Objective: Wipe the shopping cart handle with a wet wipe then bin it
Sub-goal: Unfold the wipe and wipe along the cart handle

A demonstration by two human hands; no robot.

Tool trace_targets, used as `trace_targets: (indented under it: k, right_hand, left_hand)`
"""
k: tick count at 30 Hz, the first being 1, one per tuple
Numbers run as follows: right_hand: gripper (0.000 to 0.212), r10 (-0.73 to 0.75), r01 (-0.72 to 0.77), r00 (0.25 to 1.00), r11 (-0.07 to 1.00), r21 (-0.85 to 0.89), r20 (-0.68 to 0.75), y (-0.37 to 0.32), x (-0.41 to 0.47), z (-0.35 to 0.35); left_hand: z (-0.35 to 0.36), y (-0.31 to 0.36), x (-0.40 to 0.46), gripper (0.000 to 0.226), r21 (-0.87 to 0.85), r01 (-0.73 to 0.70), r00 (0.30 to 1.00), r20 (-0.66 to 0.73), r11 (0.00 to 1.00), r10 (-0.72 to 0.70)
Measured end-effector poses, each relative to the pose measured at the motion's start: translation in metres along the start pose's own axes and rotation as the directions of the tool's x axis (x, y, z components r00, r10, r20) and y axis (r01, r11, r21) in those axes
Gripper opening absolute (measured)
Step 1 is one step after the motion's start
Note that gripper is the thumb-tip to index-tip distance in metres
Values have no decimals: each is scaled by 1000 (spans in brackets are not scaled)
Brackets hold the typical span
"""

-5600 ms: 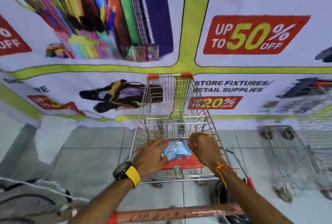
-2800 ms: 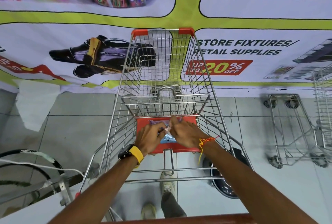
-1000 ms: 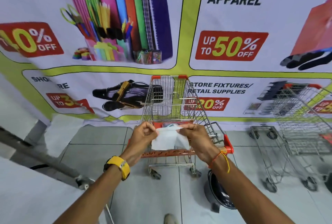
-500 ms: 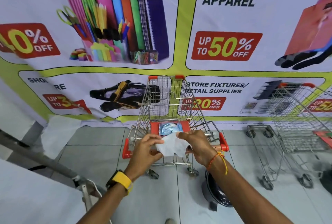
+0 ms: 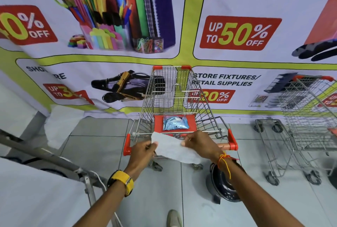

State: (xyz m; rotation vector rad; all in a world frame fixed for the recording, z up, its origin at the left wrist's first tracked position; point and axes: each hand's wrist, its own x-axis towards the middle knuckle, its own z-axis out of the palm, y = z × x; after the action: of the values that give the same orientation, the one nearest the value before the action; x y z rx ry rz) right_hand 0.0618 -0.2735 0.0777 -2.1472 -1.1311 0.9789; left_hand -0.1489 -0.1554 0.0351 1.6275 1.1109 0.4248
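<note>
Head view, looking down: beyond both hands hangs a printed sale banner (image 5: pixel 237 33), and a second wire cart (image 5: pixel 306 117) stands well off to the right of the right hand. Directly under and just past the hands is the shopping cart (image 5: pixel 173 99), nose to the banner, with its handle (image 5: pixel 223 145) running crosswise, left to right, between two red end caps. Most of that bar is hidden behind the hands and the wipe; only an orange stretch shows just right of the right hand. A dark round bin (image 5: pixel 224 188) sits on the floor below and behind the right wrist, so that hand looks the nearer one for the drop later.

The wet wipe (image 5: pixel 173 147) is spread open between the hands, its long side lying roughly along the bar, tilted down toward the right. The left hand (image 5: pixel 143 152) pinches its left edge with closed fingers; the right hand (image 5: pixel 198 144) pinches the upper right edge the same way. The blue wipe packet (image 5: pixel 175 122) lies on the red child seat just beyond the fingertips.

By my reckoning no wiping has begun; the wipe hangs at or just above the bar, though I cannot tell whether it touches. A short lowering should wrap it over.
</note>
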Motion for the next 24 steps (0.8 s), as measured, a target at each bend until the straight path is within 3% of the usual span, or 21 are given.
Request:
trace_targets:
  k: [3, 10, 14, 16, 19, 21, 24]
  right_hand:
    - [19, -20, 18, 1000, 987, -159, -10, 9, 12, 8]
    - [21, -10, -36, 990, 944, -328, -139, 24, 27, 24]
    - [36, -63, -28, 983, 881, -473, -175, 28, 32, 28]
    - [41, -138, -13, 963, 833, -553, -232, 28, 30, 32]
    - [35, -373, 104, 887, 736, -669, -272, 28, 25, 40]
    - [32, -485, 254, 843, 742, -621, -234, 28, 25, 50]
    - [20, -424, 351, 892, 870, -346, -160, 24, 25, 66]
  left_hand:
    - [4, -7, 2, 6, -37, 15, 999, 52, 999, -13]
    - [14, -17, 3, 25, -50, 76, 995, 71, 996, -72]
    - [21, -23, 7, 28, -107, 141, 989, 67, 984, -135]
    - [23, -26, 9, 29, -125, 153, 987, 59, 980, -147]
    - [26, -26, 11, 29, -147, 172, 985, 54, 974, -166]
    - [27, -26, 11, 30, -167, 182, 983, 63, 969, -174]
    - [26, -26, 10, 30, -189, 176, 983, 85, 966, -163]
